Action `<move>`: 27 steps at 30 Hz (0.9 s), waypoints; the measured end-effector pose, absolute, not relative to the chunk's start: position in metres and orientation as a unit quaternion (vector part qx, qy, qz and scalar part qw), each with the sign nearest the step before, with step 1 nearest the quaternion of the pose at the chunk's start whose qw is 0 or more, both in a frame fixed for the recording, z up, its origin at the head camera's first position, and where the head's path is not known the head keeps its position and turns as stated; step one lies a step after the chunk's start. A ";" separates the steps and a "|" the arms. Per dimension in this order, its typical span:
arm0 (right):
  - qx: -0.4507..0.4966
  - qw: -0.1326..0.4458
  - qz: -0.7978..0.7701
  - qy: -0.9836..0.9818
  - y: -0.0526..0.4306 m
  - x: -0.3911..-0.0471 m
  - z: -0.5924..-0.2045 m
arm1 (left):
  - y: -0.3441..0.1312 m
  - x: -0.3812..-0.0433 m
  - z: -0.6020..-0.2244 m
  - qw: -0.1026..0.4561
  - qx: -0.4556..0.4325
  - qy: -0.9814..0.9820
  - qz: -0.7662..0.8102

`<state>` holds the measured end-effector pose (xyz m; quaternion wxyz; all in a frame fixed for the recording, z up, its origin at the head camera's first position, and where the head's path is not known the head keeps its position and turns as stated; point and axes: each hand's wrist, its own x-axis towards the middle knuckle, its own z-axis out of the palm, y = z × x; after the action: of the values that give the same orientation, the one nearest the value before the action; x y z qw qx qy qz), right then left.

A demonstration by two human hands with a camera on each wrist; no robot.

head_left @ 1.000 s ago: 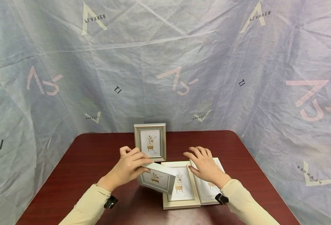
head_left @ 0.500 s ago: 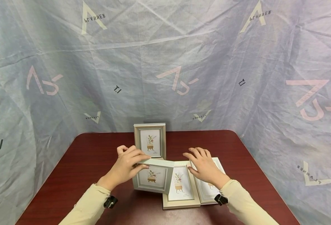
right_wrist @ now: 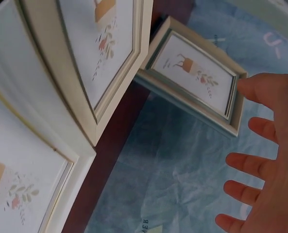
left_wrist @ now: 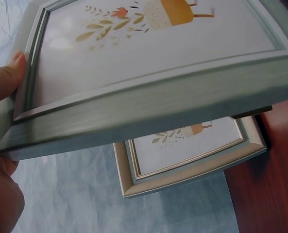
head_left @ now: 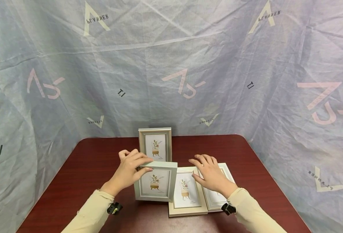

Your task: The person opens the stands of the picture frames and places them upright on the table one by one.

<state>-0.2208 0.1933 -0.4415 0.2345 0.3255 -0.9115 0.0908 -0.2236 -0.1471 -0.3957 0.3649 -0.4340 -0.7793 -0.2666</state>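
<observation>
My left hand [head_left: 128, 171] pinches a pale green picture frame [head_left: 156, 183] by its upper left part, thumb on the front. The frame stands nearly upright, its plant picture turned toward me. Seen from the left wrist, that thumb [left_wrist: 10, 77] lies on the green border. My right hand [head_left: 212, 177] holds nothing; its fingers are spread and gently bent above a white picture frame [head_left: 227, 170] that lies flat and is partly covered by the hand. Beside it lies a cream picture frame [head_left: 187, 211], whose left edge the green one overlaps in the head view.
Behind the green frame, a champagne-coloured picture frame [head_left: 155, 130] stands upright near the back of the dark red table [head_left: 101, 155]. A grey printed cloth [head_left: 148, 74] hangs behind the table and along both sides.
My left hand has turned the green frame from a slant to nearly upright and shifted it slightly left. My right hand has hardly moved.
</observation>
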 end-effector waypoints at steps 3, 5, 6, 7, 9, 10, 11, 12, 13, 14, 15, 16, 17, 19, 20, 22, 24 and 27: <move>0.332 0.233 0.110 -0.907 0.190 -0.218 -0.443 | -0.147 -0.224 -0.396 0.365 -0.430 -0.780 -0.273; 0.336 0.229 0.120 -0.906 0.187 -0.216 -0.444 | -0.147 -0.225 -0.396 0.364 -0.426 -0.781 -0.276; 0.338 0.226 0.122 -0.905 0.186 -0.215 -0.444 | -0.147 -0.224 -0.396 0.363 -0.425 -0.781 -0.278; 0.339 0.222 0.123 -0.906 0.185 -0.214 -0.444 | -0.147 -0.224 -0.396 0.362 -0.424 -0.782 -0.279; 0.343 0.216 0.122 -0.906 0.182 -0.211 -0.445 | -0.147 -0.224 -0.396 0.360 -0.421 -0.784 -0.281; 0.344 0.214 0.121 -0.906 0.180 -0.210 -0.445 | -0.147 -0.223 -0.396 0.359 -0.420 -0.785 -0.282; 0.346 0.213 0.119 -0.906 0.179 -0.208 -0.445 | -0.147 -0.223 -0.396 0.359 -0.419 -0.785 -0.283; 0.347 0.213 0.117 -0.905 0.177 -0.207 -0.445 | -0.147 -0.223 -0.396 0.358 -0.417 -0.786 -0.283; 0.349 0.215 0.116 -0.905 0.175 -0.206 -0.445 | -0.147 -0.222 -0.396 0.358 -0.416 -0.786 -0.284; 0.352 0.216 0.116 -0.903 0.173 -0.204 -0.445 | -0.147 -0.222 -0.396 0.358 -0.414 -0.787 -0.284; 0.354 0.218 0.117 -0.902 0.171 -0.203 -0.445 | -0.147 -0.222 -0.396 0.358 -0.413 -0.788 -0.284; 0.356 0.219 0.119 -0.900 0.169 -0.202 -0.446 | -0.147 -0.222 -0.396 0.357 -0.412 -0.789 -0.284; 0.360 0.220 0.121 -0.899 0.167 -0.201 -0.446 | -0.147 -0.222 -0.397 0.356 -0.411 -0.789 -0.284; 0.365 0.221 0.123 -0.896 0.163 -0.198 -0.447 | -0.147 -0.223 -0.397 0.355 -0.409 -0.791 -0.284; 0.369 0.220 0.124 -0.895 0.161 -0.197 -0.448 | -0.147 -0.223 -0.397 0.354 -0.408 -0.792 -0.284; 0.375 0.217 0.126 -0.892 0.158 -0.195 -0.450 | -0.147 -0.223 -0.398 0.352 -0.407 -0.793 -0.285; 0.379 0.218 0.123 -0.891 0.156 -0.193 -0.451 | -0.147 -0.223 -0.397 0.348 -0.406 -0.795 -0.287; 0.382 0.222 0.127 -0.888 0.151 -0.191 -0.452 | -0.146 -0.222 -0.397 0.344 -0.404 -0.797 -0.290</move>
<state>-0.1906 0.1513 -0.4523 0.2221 0.3817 -0.8882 0.1266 -0.2225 -0.1464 -0.3966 0.3436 -0.4038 -0.7966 -0.2903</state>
